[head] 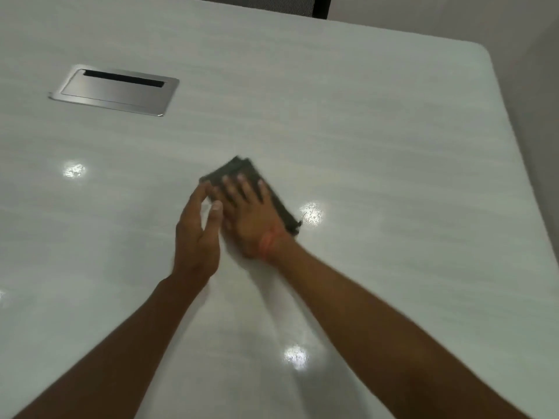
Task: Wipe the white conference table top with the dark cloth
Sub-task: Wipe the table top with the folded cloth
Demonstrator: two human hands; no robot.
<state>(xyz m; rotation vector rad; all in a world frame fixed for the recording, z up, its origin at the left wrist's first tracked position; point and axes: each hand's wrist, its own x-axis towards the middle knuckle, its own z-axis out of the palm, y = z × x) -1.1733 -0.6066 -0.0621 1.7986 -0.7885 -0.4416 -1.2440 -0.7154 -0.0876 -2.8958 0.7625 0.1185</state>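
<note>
Wiping under way near the middle of the white surface (363, 116).

The right hand (251, 216) lies flat, fingers spread, pressing the folded dark cloth (242, 172) onto the surface; the left hand (196, 234) stands open on edge just beside it, gripping nothing. Motion blur suggests a stroke in progress. How much is already wiped cannot be told; the stretch around the metal cable hatch (113, 90) and the far corner probably remain.
</note>
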